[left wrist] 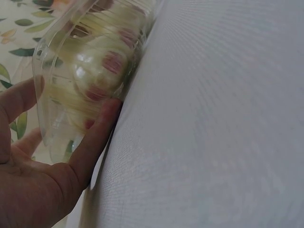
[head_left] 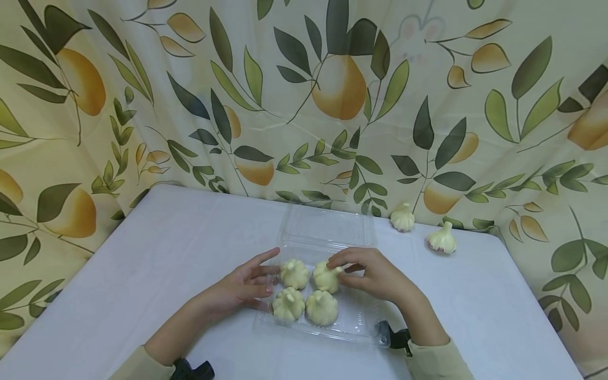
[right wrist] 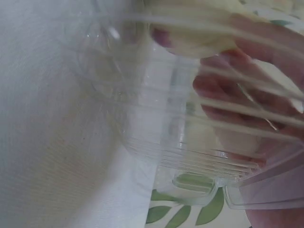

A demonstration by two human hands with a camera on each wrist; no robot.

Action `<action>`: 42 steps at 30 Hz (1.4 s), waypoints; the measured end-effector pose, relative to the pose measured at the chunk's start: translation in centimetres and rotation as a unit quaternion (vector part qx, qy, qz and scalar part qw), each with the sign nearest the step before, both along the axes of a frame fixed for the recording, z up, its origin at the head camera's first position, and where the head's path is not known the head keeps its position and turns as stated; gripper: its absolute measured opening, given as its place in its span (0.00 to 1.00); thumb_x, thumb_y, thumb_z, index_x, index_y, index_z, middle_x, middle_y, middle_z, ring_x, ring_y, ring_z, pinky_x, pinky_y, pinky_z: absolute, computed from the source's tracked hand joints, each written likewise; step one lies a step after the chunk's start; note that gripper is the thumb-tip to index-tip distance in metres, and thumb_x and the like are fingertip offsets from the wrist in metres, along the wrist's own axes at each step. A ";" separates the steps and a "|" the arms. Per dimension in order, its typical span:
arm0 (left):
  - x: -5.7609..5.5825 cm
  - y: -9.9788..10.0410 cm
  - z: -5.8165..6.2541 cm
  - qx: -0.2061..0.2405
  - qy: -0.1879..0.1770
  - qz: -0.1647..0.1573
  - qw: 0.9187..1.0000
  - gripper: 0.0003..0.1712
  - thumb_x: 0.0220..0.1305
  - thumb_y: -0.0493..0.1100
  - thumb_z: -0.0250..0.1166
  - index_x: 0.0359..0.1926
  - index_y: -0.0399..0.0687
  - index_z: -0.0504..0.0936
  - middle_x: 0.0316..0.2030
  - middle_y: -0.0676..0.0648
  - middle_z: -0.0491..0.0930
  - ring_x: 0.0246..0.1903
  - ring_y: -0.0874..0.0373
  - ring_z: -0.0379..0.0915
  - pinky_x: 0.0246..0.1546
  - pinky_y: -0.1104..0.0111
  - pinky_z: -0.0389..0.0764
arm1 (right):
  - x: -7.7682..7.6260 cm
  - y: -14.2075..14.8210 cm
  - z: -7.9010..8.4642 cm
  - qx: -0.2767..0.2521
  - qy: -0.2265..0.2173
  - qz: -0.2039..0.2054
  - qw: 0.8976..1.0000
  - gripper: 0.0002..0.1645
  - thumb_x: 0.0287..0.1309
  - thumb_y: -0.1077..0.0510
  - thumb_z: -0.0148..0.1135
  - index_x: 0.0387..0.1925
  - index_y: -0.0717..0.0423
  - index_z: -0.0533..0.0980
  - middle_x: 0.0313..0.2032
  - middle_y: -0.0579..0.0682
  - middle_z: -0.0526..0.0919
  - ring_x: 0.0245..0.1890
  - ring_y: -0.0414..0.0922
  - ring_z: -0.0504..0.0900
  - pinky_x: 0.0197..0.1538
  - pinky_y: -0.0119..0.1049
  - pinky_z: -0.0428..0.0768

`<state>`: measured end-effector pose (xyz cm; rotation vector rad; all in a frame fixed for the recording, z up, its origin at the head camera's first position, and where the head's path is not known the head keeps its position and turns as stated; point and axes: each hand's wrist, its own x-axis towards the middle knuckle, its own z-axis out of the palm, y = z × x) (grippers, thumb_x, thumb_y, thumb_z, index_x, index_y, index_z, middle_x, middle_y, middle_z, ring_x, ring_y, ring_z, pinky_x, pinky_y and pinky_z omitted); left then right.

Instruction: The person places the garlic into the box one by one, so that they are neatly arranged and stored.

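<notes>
A clear plastic clamshell box [head_left: 353, 316] lies on the table with its lid [head_left: 328, 224] folded back. Several pale garlic bulbs stand inside, in the left and middle part; one is the front-left bulb [head_left: 288, 304]. My right hand [head_left: 375, 272] pinches the back-right garlic bulb [head_left: 325, 277] between thumb and fingers, inside the box. Seen through the box wall in the right wrist view are its fingers [right wrist: 223, 85] at the bulb [right wrist: 190, 33]. Along the box's left wall my left hand [head_left: 237, 285] rests with fairly straight fingers; the left wrist view shows them touching the plastic [left wrist: 47, 90].
Two more garlic bulbs lie at the back right of the white table [head_left: 157, 253]: one by the back edge [head_left: 402, 218], the other nearer [head_left: 442, 238]. A curtain with a fruit and leaf print [head_left: 304, 132] hangs behind the table.
</notes>
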<state>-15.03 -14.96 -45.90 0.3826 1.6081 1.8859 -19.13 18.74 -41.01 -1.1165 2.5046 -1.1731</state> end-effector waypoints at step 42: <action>0.0 0.0 0.0 -0.001 0.000 -0.001 1.000 0.46 0.71 0.37 0.60 0.80 0.62 0.45 0.76 0.35 0.50 0.71 0.38 0.56 0.54 0.50 0.79 | -0.6 6.1 2.6 0.004 0.097 -0.245 0.965 0.20 0.62 0.59 0.68 0.56 0.53 0.79 0.54 0.52 0.84 0.52 0.48 0.82 0.51 0.45 0.83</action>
